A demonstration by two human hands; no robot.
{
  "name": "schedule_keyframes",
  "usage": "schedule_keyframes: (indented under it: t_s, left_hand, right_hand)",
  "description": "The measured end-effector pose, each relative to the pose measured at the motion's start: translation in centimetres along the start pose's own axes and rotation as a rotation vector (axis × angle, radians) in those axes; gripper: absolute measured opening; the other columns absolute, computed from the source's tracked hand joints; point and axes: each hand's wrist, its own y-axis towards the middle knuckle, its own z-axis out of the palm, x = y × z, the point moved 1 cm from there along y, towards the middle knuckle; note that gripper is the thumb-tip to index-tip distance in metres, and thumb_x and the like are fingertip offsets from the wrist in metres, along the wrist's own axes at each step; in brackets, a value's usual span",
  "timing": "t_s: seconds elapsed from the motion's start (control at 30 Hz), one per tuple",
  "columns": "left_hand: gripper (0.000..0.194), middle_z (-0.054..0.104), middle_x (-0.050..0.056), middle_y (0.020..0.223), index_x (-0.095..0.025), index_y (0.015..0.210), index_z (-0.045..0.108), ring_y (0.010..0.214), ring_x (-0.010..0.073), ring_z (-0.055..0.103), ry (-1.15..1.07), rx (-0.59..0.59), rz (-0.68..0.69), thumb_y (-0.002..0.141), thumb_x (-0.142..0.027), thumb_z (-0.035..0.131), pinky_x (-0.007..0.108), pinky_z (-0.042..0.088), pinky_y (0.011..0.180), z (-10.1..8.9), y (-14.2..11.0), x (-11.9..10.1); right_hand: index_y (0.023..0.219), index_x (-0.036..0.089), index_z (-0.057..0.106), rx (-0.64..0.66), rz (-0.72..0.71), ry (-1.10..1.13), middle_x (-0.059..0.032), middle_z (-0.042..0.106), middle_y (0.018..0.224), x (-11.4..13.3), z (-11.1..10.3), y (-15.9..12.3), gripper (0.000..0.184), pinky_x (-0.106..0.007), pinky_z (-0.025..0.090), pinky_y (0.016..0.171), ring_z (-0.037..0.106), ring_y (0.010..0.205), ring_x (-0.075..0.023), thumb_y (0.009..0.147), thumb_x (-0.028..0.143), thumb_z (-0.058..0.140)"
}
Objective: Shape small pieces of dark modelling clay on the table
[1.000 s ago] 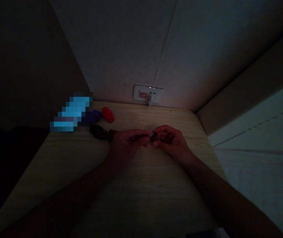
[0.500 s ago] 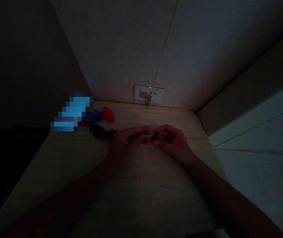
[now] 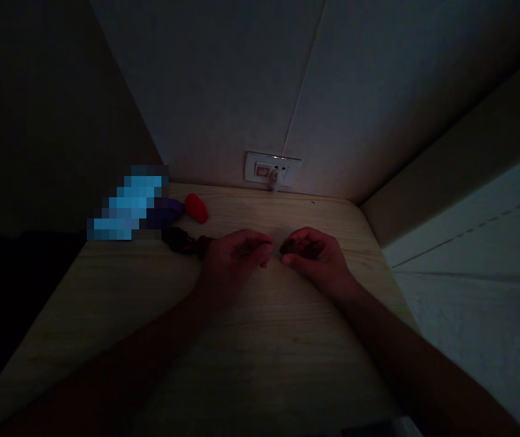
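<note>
Dim light leaves most of this corner in shadow, with a pale wall (image 3: pixel 223 91) filling the upper half of the frame and a wood-grained surface (image 3: pixel 260 364) spreading below it. Low on the wall, at upper centre, sits a socket plate (image 3: pixel 273 165) with a red switch (image 3: pixel 263 172) and a plug (image 3: pixel 274 180) pushed in. Near the middle of the frame the two hands face each other, just apart. Held between thumb and curled fingers of the right hand (image 3: pixel 321 261) is a small dark piece (image 3: pixel 288 246), its end pointing toward the gap; gripping it by the fingertips probably leaves that end free and in sight. Thumb and forefinger of the left hand (image 3: pixel 235 258) come together opposite, but whether anything thin is pinched there I cannot tell. Both forearms come in from the lower corners, likely a steadying posture for something so small. Left of centre, a red lump (image 3: pixel 196 208), a purple item (image 3: pixel 166 212) and a black bundle (image 3: pixel 179 240) lie close together, perhaps pushed aside to give the hands room. Beside them, a bright pixelated patch (image 3: pixel 130 206) hides whatever is there.
</note>
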Motion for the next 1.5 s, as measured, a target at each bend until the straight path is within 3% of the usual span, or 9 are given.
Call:
schedule_keyframes:
  t_s: [0.27, 0.77, 1.03, 1.2, 1.5]
  left_hand:
    - [0.010, 0.071, -0.002, 0.065, -0.017, 0.085, 0.073, 0.061, 0.0106, 0.065, 0.006, 0.026, -0.011, 0.080, -0.025, 0.077, 0.022, 0.054, 0.061, 0.02, 0.00, 0.09]
    - [0.019, 0.074, -0.001, 0.074, -0.019, 0.075, 0.070, 0.070, 0.0140, 0.069, -0.002, 0.013, -0.048, 0.067, -0.024, 0.087, 0.026, 0.057, 0.067, 0.07, -0.03, -0.08]
    - [0.011, 0.073, -0.002, 0.067, -0.019, 0.082, 0.075, 0.061, 0.0118, 0.066, 0.022, 0.032, -0.028, 0.076, -0.025, 0.080, 0.024, 0.055, 0.062, -0.02, -0.04, -0.08]
    - [0.020, 0.080, 0.001, 0.081, -0.019, 0.099, 0.081, 0.065, 0.0125, 0.069, 0.044, 0.036, 0.013, 0.081, -0.023, 0.075, 0.026, 0.059, 0.066, -0.19, -0.12, -0.01]
    - [0.015, 0.081, 0.003, 0.081, -0.021, 0.090, 0.082, 0.073, 0.0178, 0.074, 0.093, 0.019, -0.024, 0.076, -0.026, 0.082, 0.031, 0.062, 0.072, -0.13, -0.26, -0.01]
  right_hand:
    - [0.075, 0.021, 0.067, -0.043, 0.006, 0.020, 0.0024, 0.073, 0.073, 0.09, 0.09, 0.20, 0.045, -0.025, 0.055, 0.063, 0.066, 0.065, -0.0118, 0.049, 0.028, 0.103]
    - [0.073, 0.022, 0.060, -0.073, 0.005, -0.062, 0.0052, 0.062, 0.065, 0.37, 0.21, 0.16, 0.051, -0.025, 0.048, 0.058, 0.057, 0.060, -0.0110, 0.050, 0.034, 0.103]
    - [0.076, 0.021, 0.065, -0.064, 0.022, 0.002, 0.0034, 0.070, 0.072, 0.16, 0.20, 0.10, 0.047, -0.025, 0.051, 0.063, 0.061, 0.065, -0.0112, 0.049, 0.028, 0.103]
    - [0.077, 0.021, 0.067, -0.058, 0.025, 0.012, 0.0032, 0.072, 0.074, 0.26, 0.17, 0.13, 0.045, -0.024, 0.052, 0.064, 0.063, 0.066, -0.0108, 0.050, 0.027, 0.103]
    - [0.077, 0.022, 0.066, -0.056, 0.020, -0.044, 0.0026, 0.071, 0.072, 0.23, 0.10, 0.20, 0.046, -0.026, 0.052, 0.061, 0.062, 0.064, -0.0127, 0.050, 0.031, 0.103]
